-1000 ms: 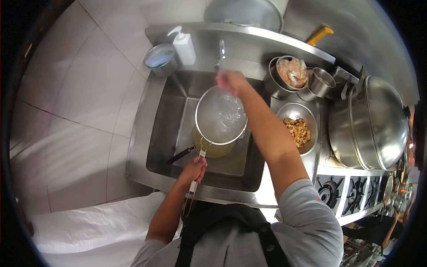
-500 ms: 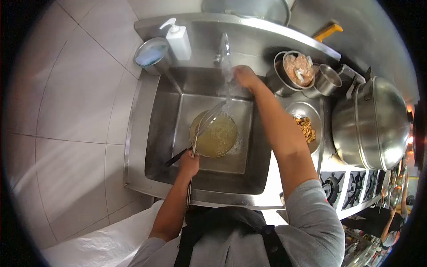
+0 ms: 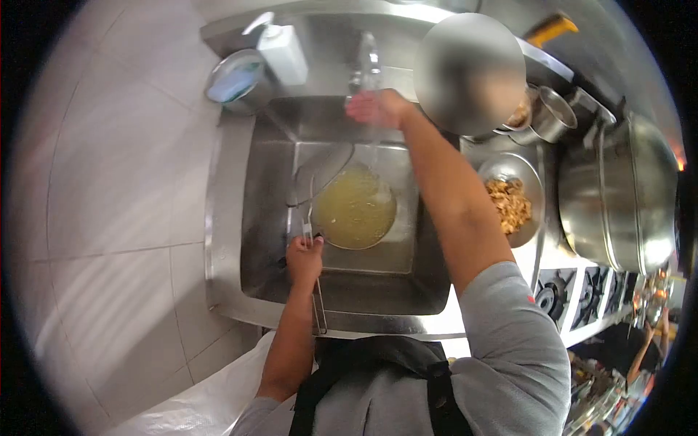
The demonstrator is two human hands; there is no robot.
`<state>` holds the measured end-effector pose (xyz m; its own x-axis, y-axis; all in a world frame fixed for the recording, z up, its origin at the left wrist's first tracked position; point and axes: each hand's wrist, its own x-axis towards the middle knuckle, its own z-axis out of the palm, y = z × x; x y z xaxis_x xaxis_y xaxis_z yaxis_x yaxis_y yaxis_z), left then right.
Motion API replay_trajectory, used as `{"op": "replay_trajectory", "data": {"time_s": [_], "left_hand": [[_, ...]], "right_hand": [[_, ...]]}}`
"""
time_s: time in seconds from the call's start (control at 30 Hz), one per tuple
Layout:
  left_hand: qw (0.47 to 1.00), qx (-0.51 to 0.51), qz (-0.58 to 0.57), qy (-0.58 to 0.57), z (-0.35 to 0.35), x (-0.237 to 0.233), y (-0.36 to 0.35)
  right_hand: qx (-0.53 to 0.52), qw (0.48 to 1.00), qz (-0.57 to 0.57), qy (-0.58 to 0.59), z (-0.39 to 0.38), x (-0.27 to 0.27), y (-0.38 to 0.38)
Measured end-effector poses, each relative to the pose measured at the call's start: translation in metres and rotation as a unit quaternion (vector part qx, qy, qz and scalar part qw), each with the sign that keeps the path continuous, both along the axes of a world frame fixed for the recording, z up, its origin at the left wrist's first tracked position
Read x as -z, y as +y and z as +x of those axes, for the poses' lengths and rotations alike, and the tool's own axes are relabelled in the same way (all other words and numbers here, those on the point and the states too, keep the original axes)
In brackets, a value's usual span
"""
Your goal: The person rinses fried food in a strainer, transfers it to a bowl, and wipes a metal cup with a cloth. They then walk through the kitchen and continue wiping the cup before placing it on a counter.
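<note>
A steel sink (image 3: 363, 296) is set into a metal table (image 3: 224, 254), with tiled floor (image 3: 116, 182) to the left and stove burners (image 3: 552, 294) at right. In it sits a pan (image 3: 356, 207) of yellowish liquid. The left hand (image 3: 305, 260) closes its grip round the handle of a strainer (image 3: 320, 174), tilted near the pan's left edge; the right hand (image 3: 379, 109), grip open, holds nothing beside the tap (image 3: 368, 62).

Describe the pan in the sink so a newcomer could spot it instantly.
Find the large steel sink. Inside, just beyond the left hand gripping a wire-handled strainer, sits a round pan. Unlike the strainer, it holds a pool of pale yellowish liquid.
</note>
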<state>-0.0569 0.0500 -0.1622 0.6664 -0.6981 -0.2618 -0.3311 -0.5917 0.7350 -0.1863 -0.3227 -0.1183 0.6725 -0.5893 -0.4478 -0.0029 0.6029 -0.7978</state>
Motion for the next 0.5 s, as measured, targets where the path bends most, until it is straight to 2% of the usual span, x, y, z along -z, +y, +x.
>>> {"op": "replay_trajectory", "data": {"time_s": [0.03,0.07,0.13,0.17,0.23,0.27,0.3,0.33,0.37,0.4,0.43,0.47,0.5], "left_hand": [[0.997,-0.023,-0.046,0.063,-0.005,0.009,-0.001],[0.996,-0.003,-0.046,0.075,-0.009,0.008,-0.003],[0.957,-0.115,0.010,0.265,-0.013,-0.002,-0.010],[0.958,-0.095,0.007,0.272,-0.019,-0.002,-0.016],[0.965,-0.112,-0.022,0.236,-0.028,0.007,-0.019],[0.966,-0.096,-0.025,0.240,-0.032,0.021,-0.022],[0.969,-0.109,-0.064,0.212,-0.037,0.039,-0.027],[0.970,-0.123,-0.103,0.185,-0.045,0.049,-0.033],[0.970,-0.111,-0.107,0.190,-0.058,0.041,-0.041],[0.961,-0.143,-0.128,0.198,-0.073,0.029,-0.047],[0.951,-0.177,-0.148,0.206,-0.087,0.019,-0.052],[0.951,-0.168,-0.151,0.209,-0.099,0.013,-0.054],[0.955,-0.158,-0.161,0.190,-0.110,0.006,-0.056]], "right_hand": [[0.019,0.999,0.009,-0.033,-0.009,0.006,0.003],[0.034,0.997,-0.069,0.018,-0.015,0.016,0.013],[0.035,0.964,-0.212,0.155,-0.029,0.026,0.055],[-0.133,0.830,-0.410,0.354,-0.034,0.020,0.077],[-0.044,0.887,-0.338,0.311,-0.042,0.077,0.159],[-0.159,0.831,-0.385,0.369,-0.054,0.050,0.212],[-0.207,0.846,-0.468,0.148,-0.069,0.176,0.244],[-0.297,0.861,-0.318,0.262,-0.078,0.015,0.275],[-0.243,0.797,-0.505,0.226,-0.098,0.007,0.308],[-0.238,0.885,-0.350,0.195,-0.112,-0.028,0.318],[-0.224,0.944,-0.185,0.153,-0.122,-0.058,0.326],[-0.216,0.945,-0.189,0.157,-0.131,-0.049,0.339],[-0.181,0.915,-0.275,0.232,-0.139,-0.029,0.352]]}}
